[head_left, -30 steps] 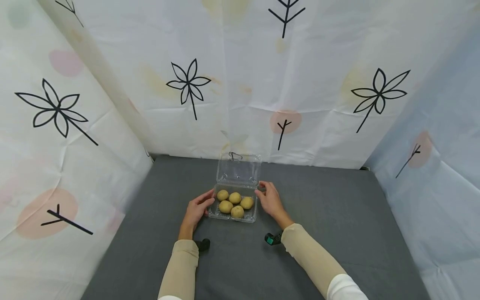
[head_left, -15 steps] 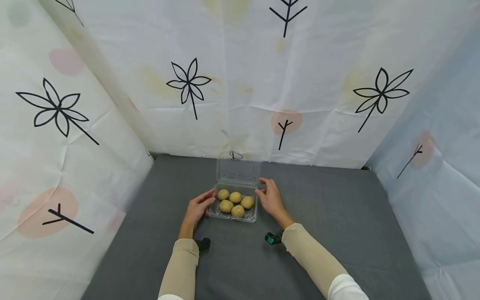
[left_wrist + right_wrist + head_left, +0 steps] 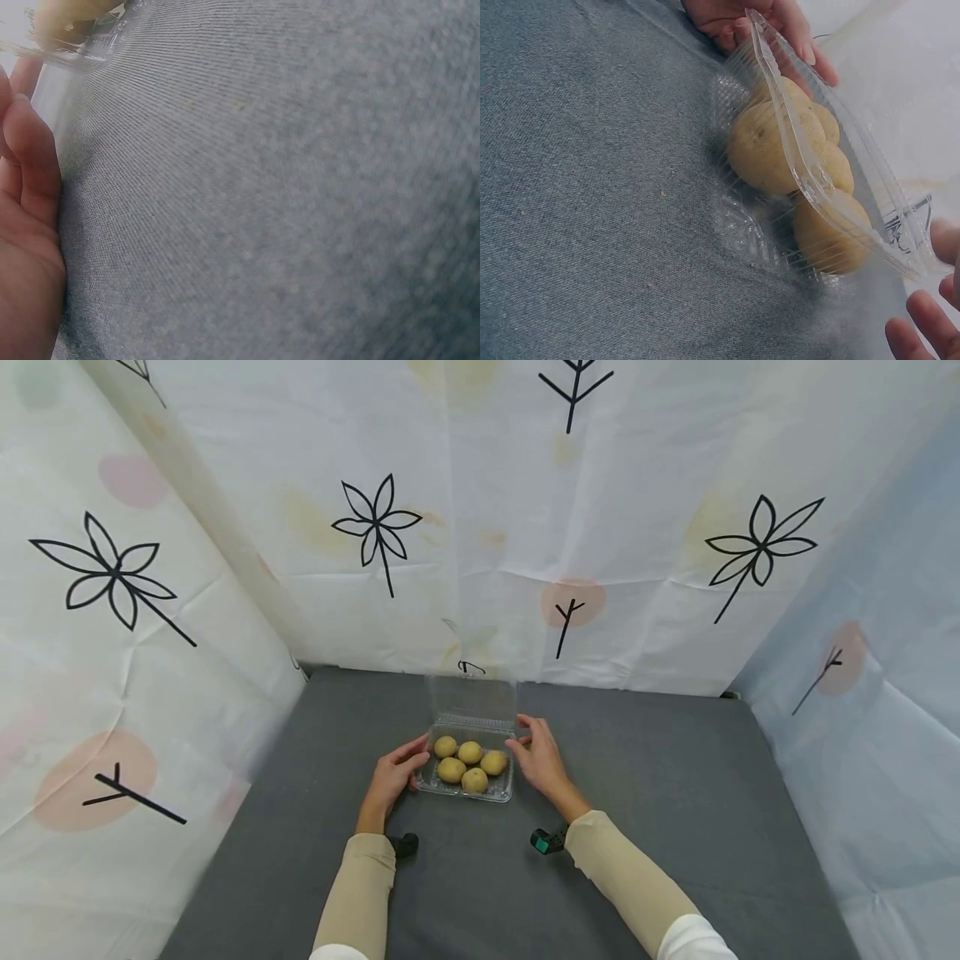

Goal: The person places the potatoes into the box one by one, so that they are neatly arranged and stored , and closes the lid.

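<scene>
A clear plastic clamshell container sits on the grey tabletop, holding several yellow potatoes in its base. Its transparent lid stands raised along the far side. At the left end is my left hand, its extended fingers and thumb touching the container's side. My right hand is at the right end by the hinge corner, thumb and fingers apart. From the right wrist, the right fingertips show beside the container's rim with a gap between them. The left wrist view catches only part of the left hand.
A grey cloth-covered table lies under everything. Printed white curtains enclose it at the back and both sides. Dark wrist devices are worn below both hands.
The raised lid has changed its tilt, its top edge now lower and slightly further left in the head view. Both hands stay at the container's ends, nearly still. The potatoes keep their places.
</scene>
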Demonstrator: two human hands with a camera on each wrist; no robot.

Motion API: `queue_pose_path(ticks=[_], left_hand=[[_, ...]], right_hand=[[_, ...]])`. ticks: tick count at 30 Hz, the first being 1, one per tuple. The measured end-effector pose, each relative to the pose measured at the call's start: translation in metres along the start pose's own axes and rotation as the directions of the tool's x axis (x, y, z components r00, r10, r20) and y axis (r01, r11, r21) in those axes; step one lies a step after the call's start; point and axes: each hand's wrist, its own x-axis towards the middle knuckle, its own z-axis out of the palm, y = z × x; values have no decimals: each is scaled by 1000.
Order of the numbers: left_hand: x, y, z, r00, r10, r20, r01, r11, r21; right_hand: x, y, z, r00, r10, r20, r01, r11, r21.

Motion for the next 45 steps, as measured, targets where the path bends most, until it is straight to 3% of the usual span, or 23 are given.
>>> queue_pose_path(ticks=[12,18,24,35,45], left_hand=[[-1,3,-1,999,-14,29,14,1000,-17],[-12,22,-3,996,-37,75,37,999,-8],[-1,3,-1,999,-23,28,23,1000,1],[2,0,-2,999,-31,-11,31,998,56],[0,1,-3,999,-30,13,29,997,76]], right_hand=[[-11,1,-4,999,-7,49,6,1000,10],[-18,5,-9,994,-3,106,-1,999,40],[-24,11,-13,985,7,172,-24,995,99],[-26,16,-14,979,-68,194,23,974,226],[-30,17,-13,976,-16,215,-22,985,172]])
